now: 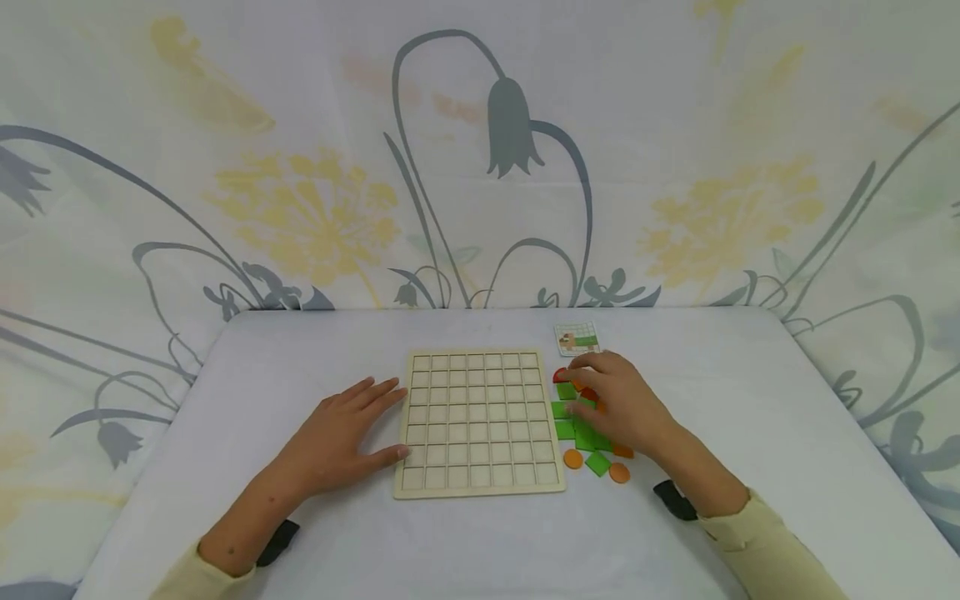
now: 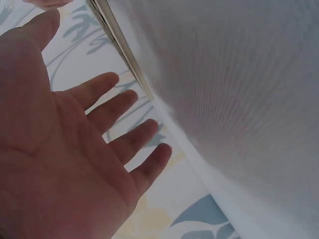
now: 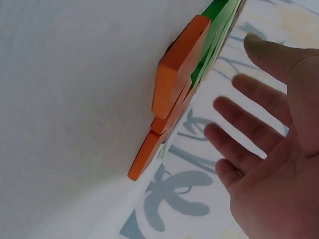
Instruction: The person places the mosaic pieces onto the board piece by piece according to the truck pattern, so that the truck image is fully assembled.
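A pale wooden grid board with square cells lies flat on the white table. At its left edge is my left hand, fingers spread, thumb and fingertips at or close to the rim. The left wrist view shows that hand with its palm bare. Over a heap of green squares and red and orange pieces, right of the board, hovers my right hand, fingers loosely bent. In the right wrist view this hand holds nothing, and orange pieces lie near it.
Behind the heap lies a small card with a printed grid and picture. Two orange discs and a green square lie at the heap's near side. A flower-patterned cloth hangs behind the table.
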A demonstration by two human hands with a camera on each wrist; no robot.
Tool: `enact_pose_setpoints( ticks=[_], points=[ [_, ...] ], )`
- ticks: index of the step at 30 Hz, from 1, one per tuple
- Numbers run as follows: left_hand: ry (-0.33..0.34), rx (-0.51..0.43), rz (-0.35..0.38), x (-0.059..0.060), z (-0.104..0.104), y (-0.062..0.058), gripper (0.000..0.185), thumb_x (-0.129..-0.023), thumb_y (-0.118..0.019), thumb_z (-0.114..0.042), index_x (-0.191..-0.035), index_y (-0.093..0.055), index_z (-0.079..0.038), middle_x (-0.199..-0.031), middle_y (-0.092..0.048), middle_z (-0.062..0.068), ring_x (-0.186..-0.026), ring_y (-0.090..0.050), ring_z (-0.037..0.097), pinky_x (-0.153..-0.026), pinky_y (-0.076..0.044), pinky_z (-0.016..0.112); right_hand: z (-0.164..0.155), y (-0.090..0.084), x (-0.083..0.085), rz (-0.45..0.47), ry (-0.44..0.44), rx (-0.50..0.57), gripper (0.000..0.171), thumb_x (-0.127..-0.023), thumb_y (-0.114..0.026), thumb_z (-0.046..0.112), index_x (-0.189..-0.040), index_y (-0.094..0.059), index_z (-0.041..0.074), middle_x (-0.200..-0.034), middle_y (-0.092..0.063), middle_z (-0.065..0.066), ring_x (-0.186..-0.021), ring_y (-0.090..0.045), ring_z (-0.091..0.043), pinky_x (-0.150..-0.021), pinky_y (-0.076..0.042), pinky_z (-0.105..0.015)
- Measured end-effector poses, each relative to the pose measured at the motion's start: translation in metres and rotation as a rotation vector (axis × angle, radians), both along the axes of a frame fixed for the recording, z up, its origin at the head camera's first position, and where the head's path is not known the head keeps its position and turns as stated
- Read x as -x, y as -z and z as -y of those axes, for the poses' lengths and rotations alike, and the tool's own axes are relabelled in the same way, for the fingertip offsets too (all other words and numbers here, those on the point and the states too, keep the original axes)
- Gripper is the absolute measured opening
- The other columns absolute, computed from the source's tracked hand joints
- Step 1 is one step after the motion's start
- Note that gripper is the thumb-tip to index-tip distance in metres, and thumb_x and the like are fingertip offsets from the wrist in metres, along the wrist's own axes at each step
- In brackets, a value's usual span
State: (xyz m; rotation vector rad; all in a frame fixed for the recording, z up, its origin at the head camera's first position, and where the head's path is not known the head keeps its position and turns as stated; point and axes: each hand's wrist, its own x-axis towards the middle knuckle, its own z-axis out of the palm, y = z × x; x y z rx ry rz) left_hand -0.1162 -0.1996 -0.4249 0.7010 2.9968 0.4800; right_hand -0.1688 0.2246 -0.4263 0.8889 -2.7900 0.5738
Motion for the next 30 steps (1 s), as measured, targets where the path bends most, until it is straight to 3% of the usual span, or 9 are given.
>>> enact_pose_setpoints(
  ticks=[10,19,26,30],
  points=[
    [0.053,-0.008,0.048,-0.003,-0.001,0.001,0.089,-0.092,-0.074,-0.064,-0.162,-0.047,-0.015,-0.168,-0.042,0.004,-0.155,-0.036,0.041,-0.116,-0.037,0.067,0.011,0.002,-0.001,0.019,-0.097,-0.042,0.019,-0.085,-0.09,0.011,-0.102,-0.083,0.008,-0.109,-0.067,-0.001,-0.11,-0.06,-0.023,-0.104,-0.049,-0.046],
    [0.087,0.031,0.048,-0.003,0.0,0.004,0.104,-0.085,-0.077,-0.071,-0.164,-0.042,-0.014,-0.171,-0.037,0.004,-0.157,-0.033,0.041,-0.116,-0.037,0.067,0.012,0.004,0.002,0.023,-0.135,-0.023,0.022,-0.082,-0.093,0.01,-0.101,-0.081,0.009,-0.112,-0.066,-0.002,-0.112,-0.06,-0.024,-0.103,-0.049,-0.046],
    [0.094,0.045,0.05,-0.003,0.0,0.006,0.107,-0.085,-0.076,-0.072,-0.166,-0.038,-0.014,-0.173,-0.033,0.003,-0.159,-0.029,0.04,-0.117,-0.036,0.065,0.015,0.001,0.004,0.074,-0.149,-0.007,0.017,-0.081,-0.09,0.003,-0.091,-0.076,0.007,-0.118,-0.066,-0.007,-0.112,-0.06,-0.026,-0.101,-0.049,-0.049],
    [0.087,0.048,0.057,-0.004,-0.001,0.006,0.107,-0.085,-0.078,-0.069,-0.166,-0.037,-0.013,-0.173,-0.032,0.004,-0.159,-0.028,0.041,-0.117,-0.036,0.065,0.016,-0.001,0.006,0.088,-0.14,-0.016,0.021,-0.08,-0.092,0.005,-0.089,-0.073,0.01,-0.113,-0.068,-0.005,-0.106,-0.059,-0.024,-0.096,-0.049,-0.048]
  ],
)
